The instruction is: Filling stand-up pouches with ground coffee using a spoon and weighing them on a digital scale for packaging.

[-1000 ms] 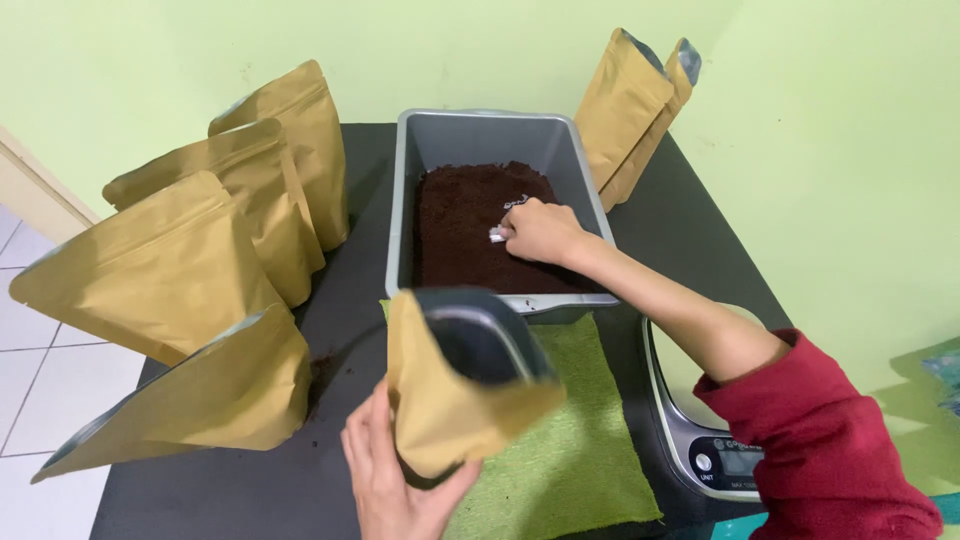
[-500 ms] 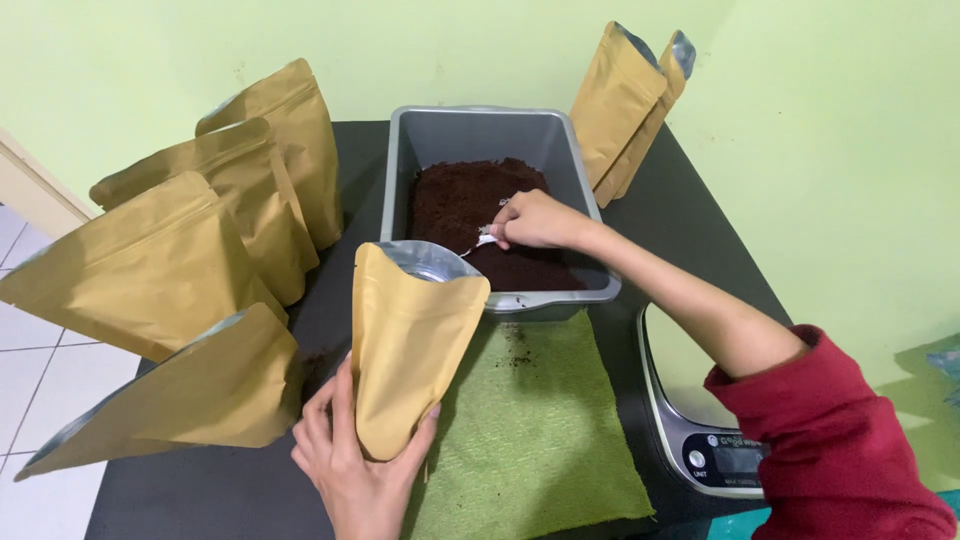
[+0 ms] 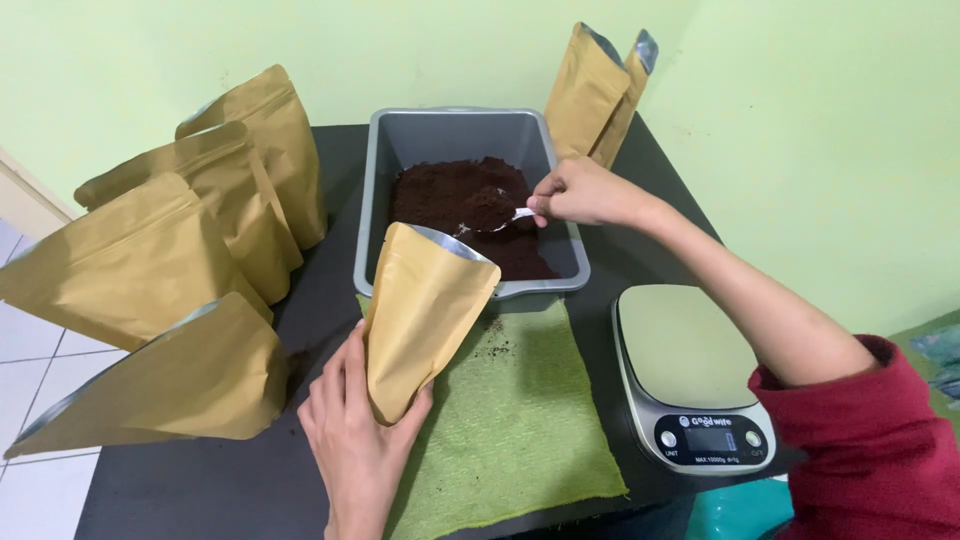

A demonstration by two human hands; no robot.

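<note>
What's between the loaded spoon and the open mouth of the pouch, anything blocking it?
Nothing visible. The spoon in the right hand hangs over the grey tub, just beyond the pouch that the left hand tilts toward it, mouth open.

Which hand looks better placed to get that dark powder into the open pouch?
The right hand: it holds the spoon loaded with powder, just above the pouch mouth. The left hand is busy gripping the pouch from below.
</note>
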